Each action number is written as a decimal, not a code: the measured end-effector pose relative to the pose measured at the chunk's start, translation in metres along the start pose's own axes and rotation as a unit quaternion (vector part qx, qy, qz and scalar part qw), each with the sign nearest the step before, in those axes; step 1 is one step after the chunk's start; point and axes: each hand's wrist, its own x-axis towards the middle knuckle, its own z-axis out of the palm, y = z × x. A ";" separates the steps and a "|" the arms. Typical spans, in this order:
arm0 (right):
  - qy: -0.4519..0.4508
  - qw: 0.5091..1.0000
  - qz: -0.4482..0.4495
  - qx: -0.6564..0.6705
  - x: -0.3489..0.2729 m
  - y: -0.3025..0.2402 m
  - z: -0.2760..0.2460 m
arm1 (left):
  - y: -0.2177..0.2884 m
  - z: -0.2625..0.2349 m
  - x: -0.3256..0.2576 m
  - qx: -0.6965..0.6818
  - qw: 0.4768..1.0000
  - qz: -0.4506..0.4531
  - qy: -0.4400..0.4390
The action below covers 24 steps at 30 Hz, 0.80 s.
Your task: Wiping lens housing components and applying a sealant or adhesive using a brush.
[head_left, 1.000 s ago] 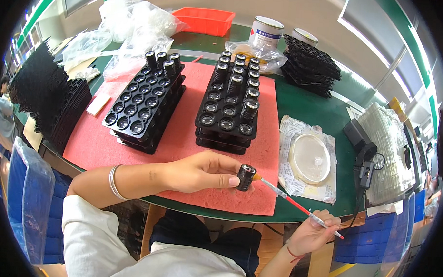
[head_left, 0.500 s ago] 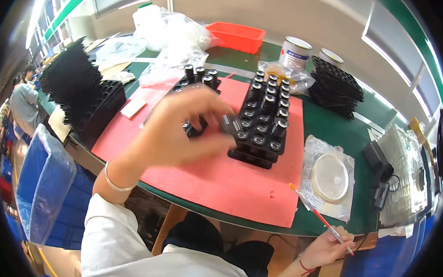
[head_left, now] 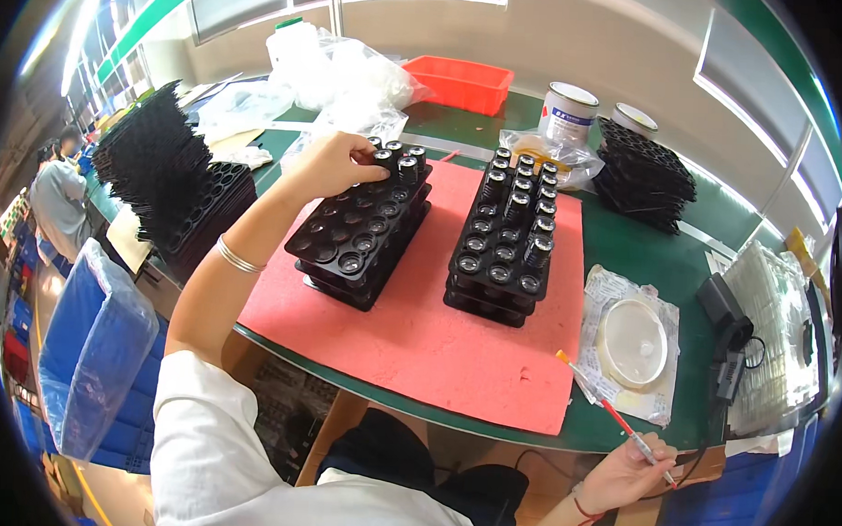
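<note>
Left hand pinching a small black cylindrical part into the far row of the left black plastic tray; risk of tipping neighbours; right hand gripping a thin red brush.

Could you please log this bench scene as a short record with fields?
Left hand: reaching over the far end of the left black plastic tray, fingers at a small black cylindrical part
Right hand: holding thin red-handled brush
Right black tray: mostly filled
Surface: red mat on green table
</note>
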 end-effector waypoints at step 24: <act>0.065 0.998 0.002 -0.025 -0.001 -0.002 0.003 | 0.163 0.067 -0.035 0.077 0.974 0.213 -0.019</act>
